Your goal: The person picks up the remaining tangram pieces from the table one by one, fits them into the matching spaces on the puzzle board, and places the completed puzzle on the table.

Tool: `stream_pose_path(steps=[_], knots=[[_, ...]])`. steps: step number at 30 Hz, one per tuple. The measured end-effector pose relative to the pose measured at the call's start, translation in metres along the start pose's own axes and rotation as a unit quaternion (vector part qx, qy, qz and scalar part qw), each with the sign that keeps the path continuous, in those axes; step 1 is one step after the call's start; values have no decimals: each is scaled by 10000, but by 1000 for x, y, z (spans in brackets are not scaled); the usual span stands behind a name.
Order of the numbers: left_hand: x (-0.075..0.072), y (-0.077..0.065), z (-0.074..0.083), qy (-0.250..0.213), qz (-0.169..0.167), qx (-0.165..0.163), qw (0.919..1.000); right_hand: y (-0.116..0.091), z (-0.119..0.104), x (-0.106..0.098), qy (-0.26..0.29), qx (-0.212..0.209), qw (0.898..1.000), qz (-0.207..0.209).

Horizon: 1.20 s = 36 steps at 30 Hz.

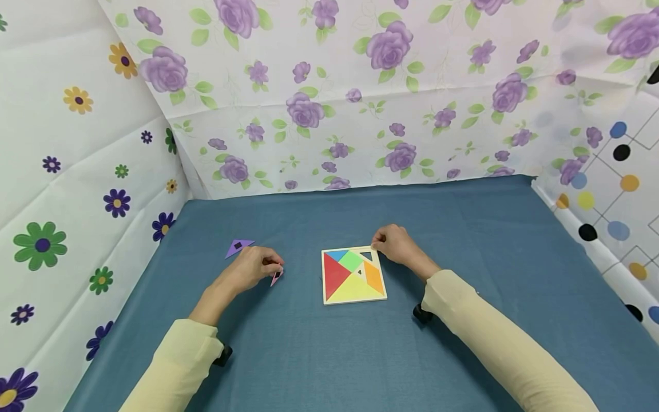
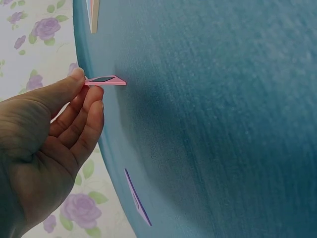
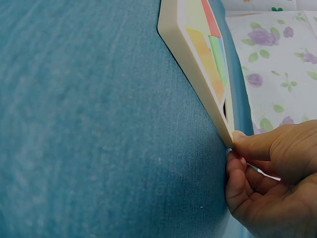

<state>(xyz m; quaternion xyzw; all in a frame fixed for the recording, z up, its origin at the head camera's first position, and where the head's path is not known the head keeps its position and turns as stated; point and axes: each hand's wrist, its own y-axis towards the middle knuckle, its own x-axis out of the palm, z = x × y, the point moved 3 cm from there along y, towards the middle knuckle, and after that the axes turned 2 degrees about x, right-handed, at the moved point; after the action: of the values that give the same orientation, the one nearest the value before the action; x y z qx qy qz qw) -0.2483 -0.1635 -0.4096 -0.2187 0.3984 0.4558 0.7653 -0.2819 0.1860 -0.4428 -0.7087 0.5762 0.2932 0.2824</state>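
My left hand (image 1: 250, 269) pinches a small pink triangle tangram piece (image 2: 113, 80) with a dark patch on its face, between thumb and fingers, above the cloth. A square wooden tangram tray (image 1: 324, 286) lies to its right. My right hand (image 1: 397, 245) pinches the tray's far right corner between thumb and curled fingers. In the tray sit a red triangle (image 1: 333, 273), a yellow triangle (image 1: 355, 290), a green square (image 1: 351, 261), a blue triangle (image 1: 337, 255) and an orange parallelogram (image 1: 374, 278). Two triangular gaps show at its right side.
A purple triangle piece (image 1: 238, 246) with a black patch lies on the blue cloth (image 1: 319, 355), just beyond my left hand. Flowered sheets (image 1: 329, 114) rise behind and at the left; a dotted sheet (image 1: 618, 217) hangs at the right.
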Motion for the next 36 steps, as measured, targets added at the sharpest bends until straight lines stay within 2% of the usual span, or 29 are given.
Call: stream_pose_path(steps=[20, 36], knots=[[-4, 0, 1, 155, 27, -45, 9999, -3, -3, -2, 59, -32, 10000, -52], [-6, -5, 1, 223, 93, 59, 9997, -2, -2, -1, 11, -130, 9999, -24]])
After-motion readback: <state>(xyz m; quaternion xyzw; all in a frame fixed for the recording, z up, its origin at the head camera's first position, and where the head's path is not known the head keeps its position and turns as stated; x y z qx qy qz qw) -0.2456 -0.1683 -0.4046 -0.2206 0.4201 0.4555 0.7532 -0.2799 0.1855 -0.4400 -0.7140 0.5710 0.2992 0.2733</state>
